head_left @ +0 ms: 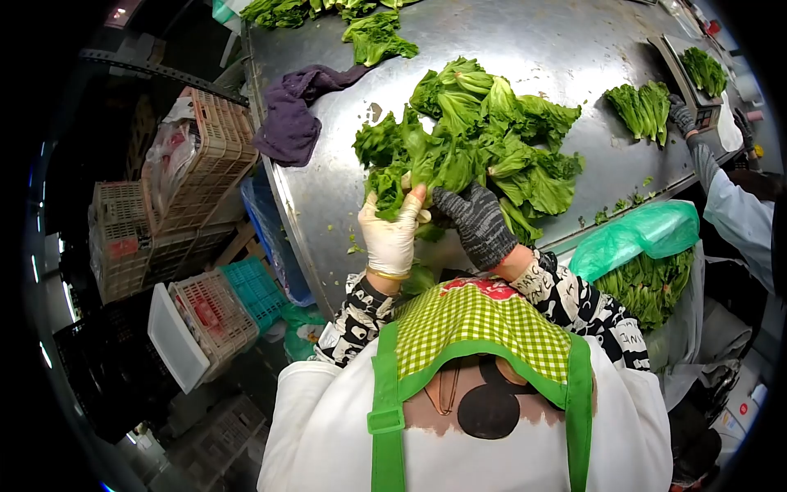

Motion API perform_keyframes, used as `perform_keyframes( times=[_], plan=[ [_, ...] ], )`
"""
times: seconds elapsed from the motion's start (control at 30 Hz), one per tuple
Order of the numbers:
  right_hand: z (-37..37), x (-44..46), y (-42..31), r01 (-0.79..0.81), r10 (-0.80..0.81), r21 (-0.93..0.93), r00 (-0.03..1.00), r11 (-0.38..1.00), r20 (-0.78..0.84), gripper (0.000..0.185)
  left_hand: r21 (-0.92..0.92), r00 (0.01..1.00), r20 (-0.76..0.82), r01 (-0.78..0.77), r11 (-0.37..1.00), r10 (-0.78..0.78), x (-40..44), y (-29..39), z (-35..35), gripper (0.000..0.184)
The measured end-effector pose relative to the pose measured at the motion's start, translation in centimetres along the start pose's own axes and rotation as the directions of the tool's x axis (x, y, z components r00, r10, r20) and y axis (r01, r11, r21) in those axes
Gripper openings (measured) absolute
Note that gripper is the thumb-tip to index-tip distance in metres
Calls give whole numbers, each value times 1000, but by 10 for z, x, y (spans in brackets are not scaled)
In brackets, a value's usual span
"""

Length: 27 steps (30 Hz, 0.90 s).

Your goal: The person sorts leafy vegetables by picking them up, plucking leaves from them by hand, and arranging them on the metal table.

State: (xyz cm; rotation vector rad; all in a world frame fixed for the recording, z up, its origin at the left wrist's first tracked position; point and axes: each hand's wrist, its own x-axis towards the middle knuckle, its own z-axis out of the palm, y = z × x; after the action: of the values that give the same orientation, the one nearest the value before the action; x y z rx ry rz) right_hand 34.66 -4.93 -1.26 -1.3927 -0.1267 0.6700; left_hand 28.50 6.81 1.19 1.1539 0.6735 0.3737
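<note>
The left forearm (357, 318) and right forearm (566, 297) reach forward, angling inward so the hands nearly meet. The left hand (389, 235), in a pale glove, grips with its bare thumb tip angled up. The right hand (477, 223), in a grey knit glove, turns its back upward, fingertips partly hidden. Skin shows at the right wrist (515, 262).

The white-gloved left hand (388, 239) and grey knit-gloved right hand (478, 224) hold leafy green lettuce (420, 157). A crumpled purple cloth (288, 117) lies nearby
</note>
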Motion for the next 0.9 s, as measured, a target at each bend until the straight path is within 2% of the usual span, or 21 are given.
perform_keyframes(
  times=[0.07,0.1,0.13,0.2,0.23,0.27,0.33,0.37,0.4,0.47,0.5,0.53,0.57,0.6,0.63,0.67,0.73,0.77,0.8,0.9],
  plan=[
    [0,-1,5,44,-49,-79,997,996,-66,36,18,995,-26,-95,995,96,1,-9,3,16],
    [-4,2,21,147,-184,-422,982,895,-49,36,56,986,-15,-163,985,164,1,-10,4,17],
    [-9,7,47,222,-300,-709,954,669,15,36,38,982,-7,-188,981,189,-1,-11,6,17],
    [-12,9,52,266,-421,-892,902,366,96,36,1,971,5,-239,971,239,-7,-11,9,19],
    [-14,9,49,272,-458,-883,886,382,74,35,19,965,4,-261,965,261,-12,-8,10,18],
    [-19,9,43,318,-454,-826,887,465,86,35,-63,919,-3,-394,917,394,-17,-10,12,17],
    [-26,8,23,392,-445,-681,889,618,108,35,-130,946,54,-311,942,320,-29,-3,2,17],
    [-30,11,20,373,-341,-408,928,833,151,36,-79,961,76,-262,962,268,-30,-7,-11,19],
    [-32,10,10,428,-380,-483,903,764,198,36,66,974,110,-207,976,199,-33,-5,-26,25],
    [-38,7,-10,528,-453,-607,843,594,290,37,176,991,123,-75,982,54,-32,-1,-53,28],
    [-38,8,-5,566,-501,-543,818,620,281,36,156,998,39,44,987,-50,-31,0,-62,29],
    [-36,9,-4,604,-549,-476,792,640,267,35,102,998,-40,61,993,-57,-28,-5,-72,29],
    [-32,6,-6,413,-356,-281,905,866,231,35,81,996,-83,48,996,-41,-25,-7,-82,30],
    [-26,4,-10,159,-145,-64,972,985,184,35,61,991,-129,35,998,-27,-24,-6,-91,31],
    [-22,1,-26,-39,42,-18,978,999,205,36,-27,992,-93,86,996,-88,-22,-2,-95,32],
    [-17,0,-32,-64,64,-11,968,998,244,36,-197,980,-21,189,962,-197,-19,4,-91,32],
    [-7,-1,-44,-114,109,-2,941,993,321,37,-483,944,117,326,812,-309,-14,7,-72,33],
    [-3,0,-34,-17,12,11,942,1000,336,38,-566,924,167,375,734,-343,-13,-1,-65,32],
    [0,-1,-35,-30,35,-20,937,999,347,41,-638,901,225,424,643,-370,-12,-9,-58,31],
    [5,-4,-49,-15,68,-173,950,985,306,48,-635,851,312,517,574,-422,-7,-12,-38,30]
  ],
)
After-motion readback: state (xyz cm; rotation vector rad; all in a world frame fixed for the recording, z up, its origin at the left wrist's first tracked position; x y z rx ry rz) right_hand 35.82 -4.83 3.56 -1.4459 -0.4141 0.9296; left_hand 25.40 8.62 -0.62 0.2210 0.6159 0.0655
